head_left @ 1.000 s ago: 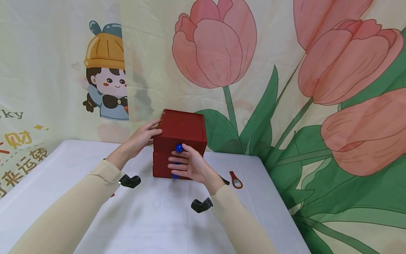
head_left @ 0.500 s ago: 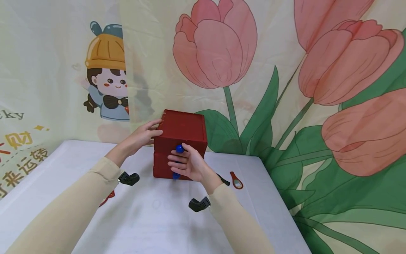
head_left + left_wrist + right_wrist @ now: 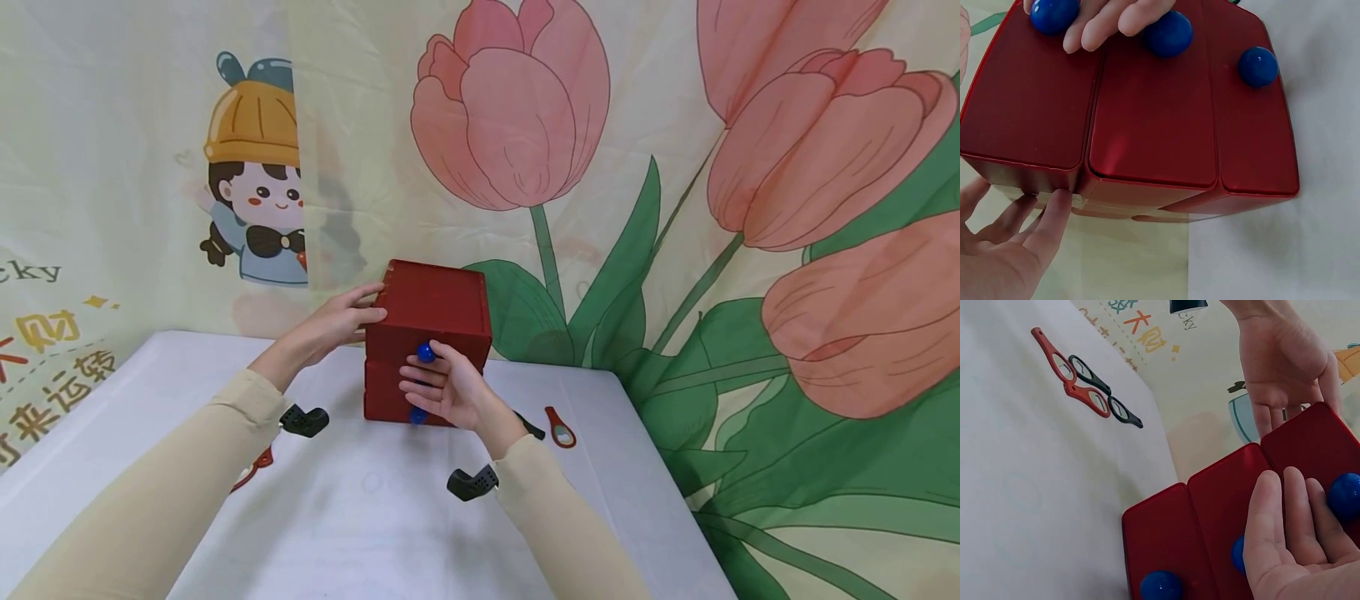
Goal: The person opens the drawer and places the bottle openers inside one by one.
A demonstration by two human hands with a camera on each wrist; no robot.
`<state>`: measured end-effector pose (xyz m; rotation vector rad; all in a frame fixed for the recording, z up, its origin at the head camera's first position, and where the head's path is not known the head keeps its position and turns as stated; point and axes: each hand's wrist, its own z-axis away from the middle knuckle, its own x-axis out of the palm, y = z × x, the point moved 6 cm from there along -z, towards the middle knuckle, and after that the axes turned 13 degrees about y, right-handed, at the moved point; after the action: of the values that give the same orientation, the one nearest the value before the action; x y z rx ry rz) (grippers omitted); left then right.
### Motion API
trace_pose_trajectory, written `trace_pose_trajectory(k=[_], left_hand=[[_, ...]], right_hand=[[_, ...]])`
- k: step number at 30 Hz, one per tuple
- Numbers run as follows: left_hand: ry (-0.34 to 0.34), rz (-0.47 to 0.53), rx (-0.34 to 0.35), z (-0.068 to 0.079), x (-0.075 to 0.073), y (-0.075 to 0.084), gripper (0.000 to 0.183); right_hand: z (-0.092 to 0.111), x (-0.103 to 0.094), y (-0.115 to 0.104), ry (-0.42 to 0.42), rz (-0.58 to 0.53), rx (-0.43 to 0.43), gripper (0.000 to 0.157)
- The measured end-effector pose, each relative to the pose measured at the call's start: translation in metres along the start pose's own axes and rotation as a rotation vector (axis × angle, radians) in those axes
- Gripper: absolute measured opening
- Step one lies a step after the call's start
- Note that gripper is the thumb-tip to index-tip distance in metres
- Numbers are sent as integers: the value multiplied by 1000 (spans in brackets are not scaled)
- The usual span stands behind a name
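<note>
A dark red box with stacked drawers and round blue knobs stands near the back of the white table. My left hand rests against its left side, fingers extended and thumb by the top front edge. In the left wrist view, fingertips of this left hand meet the side of the top drawer. At the front, my right hand pinches the top blue knob between thumb and forefinger. Its other fingers stretch across the drawer fronts, partly covering the middle knob. The bottom knob is untouched.
Right of the box lie a red loop-ended piece with a handle and a black piece. Several red and black loop-ended pieces lie on the left, mostly behind my left sleeve in the head view. A printed tulip curtain hangs behind.
Both hands and the box keep nearly the same position. The head view shifts very slightly, and more of the red piece beside my left sleeve shows.
</note>
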<state>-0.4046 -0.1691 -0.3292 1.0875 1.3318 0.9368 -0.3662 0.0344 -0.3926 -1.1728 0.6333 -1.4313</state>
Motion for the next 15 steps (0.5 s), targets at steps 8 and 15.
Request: trace_pose_trajectory(k=[8, 15], left_hand=[[-3, -7, 5, -1, 0, 0, 74], [-9, -21, 6, 0, 0, 2, 74]], right_hand=[[-1, -2, -2, 14, 2, -35, 57], [1, -3, -4, 29, 37, -83, 56]])
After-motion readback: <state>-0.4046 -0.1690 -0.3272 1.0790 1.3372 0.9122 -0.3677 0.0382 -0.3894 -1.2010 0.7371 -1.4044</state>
